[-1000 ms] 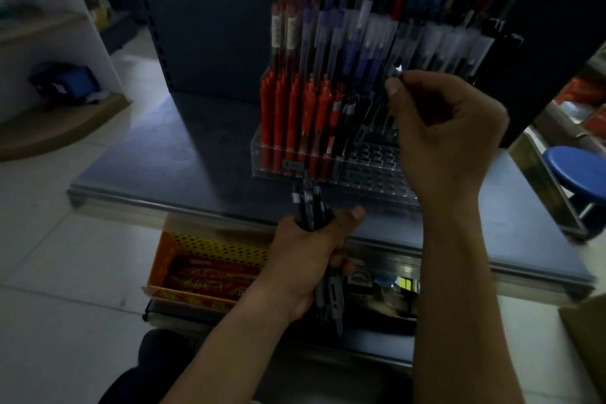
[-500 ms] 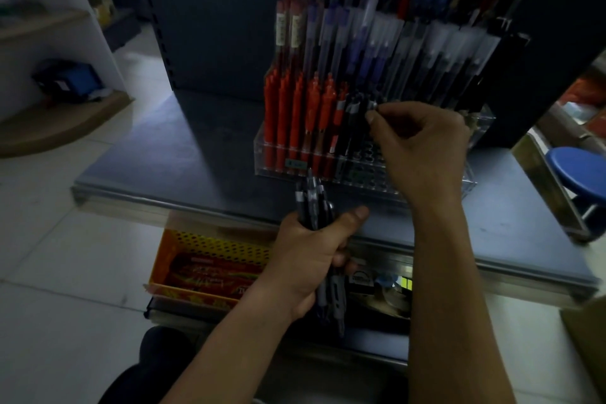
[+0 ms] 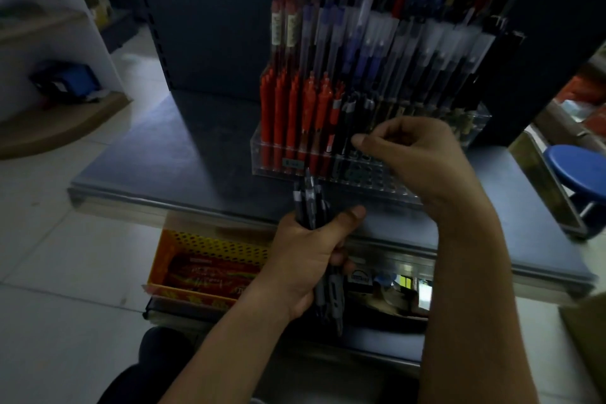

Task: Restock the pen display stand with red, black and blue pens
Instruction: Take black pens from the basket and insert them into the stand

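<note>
A clear acrylic pen display stand sits on a dark grey shelf. Red pens fill the left of its front row, with a few black pens beside them and blue-capped pens in the tier behind. My right hand is at the front row, thumb and forefinger pinching a black pen that stands in a hole; my fingers hide most of it. Below the stand's front edge, my left hand grips a bundle of black pens upright.
The grey shelf extends left of the stand. Under it lies an orange perforated box with red packs. A blue stool stands at the right, a blue crate at the far left, white tile floor around.
My right hand came down from the upper tier to the front row, lowering a black pen into the stand. The left hand held its bundle still.
</note>
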Demonstrator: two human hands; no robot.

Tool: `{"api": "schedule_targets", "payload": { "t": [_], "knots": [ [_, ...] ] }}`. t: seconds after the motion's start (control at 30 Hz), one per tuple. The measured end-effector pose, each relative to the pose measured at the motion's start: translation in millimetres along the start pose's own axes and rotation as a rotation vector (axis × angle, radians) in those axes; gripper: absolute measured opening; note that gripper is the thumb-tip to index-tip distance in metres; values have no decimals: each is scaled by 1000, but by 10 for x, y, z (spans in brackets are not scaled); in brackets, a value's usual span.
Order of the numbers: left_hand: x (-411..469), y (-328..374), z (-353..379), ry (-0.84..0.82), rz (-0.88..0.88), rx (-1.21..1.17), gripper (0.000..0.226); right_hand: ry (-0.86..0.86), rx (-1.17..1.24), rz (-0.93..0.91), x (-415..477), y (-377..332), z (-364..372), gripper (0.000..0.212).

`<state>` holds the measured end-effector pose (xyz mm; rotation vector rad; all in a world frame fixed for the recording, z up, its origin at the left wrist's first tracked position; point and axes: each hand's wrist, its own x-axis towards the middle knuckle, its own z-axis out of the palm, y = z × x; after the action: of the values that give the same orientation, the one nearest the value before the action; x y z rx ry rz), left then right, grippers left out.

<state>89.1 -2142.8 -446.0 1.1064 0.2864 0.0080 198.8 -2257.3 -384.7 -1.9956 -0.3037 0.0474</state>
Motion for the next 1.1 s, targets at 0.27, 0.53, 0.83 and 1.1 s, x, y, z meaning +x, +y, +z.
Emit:
{"api": "schedule_targets", "payload": {
  "t": [0.27, 0.53, 0.83, 1.1],
  "knots": [
    [10, -23, 5, -5, 9, 6, 12, -631, -228, 25, -121, -111, -35, 28],
    [10, -43, 12, -24, 17, -13, 8, -603, -213, -2, -139, -137, -24, 19],
    [40, -53, 16, 12, 12, -39, 16, -434, -74, 13, -124, -109, -51, 22],
    [43, -66, -8, 6, 8, -29, 17, -334, 89, 40, -135, -151, -29, 21]
  ]
}}
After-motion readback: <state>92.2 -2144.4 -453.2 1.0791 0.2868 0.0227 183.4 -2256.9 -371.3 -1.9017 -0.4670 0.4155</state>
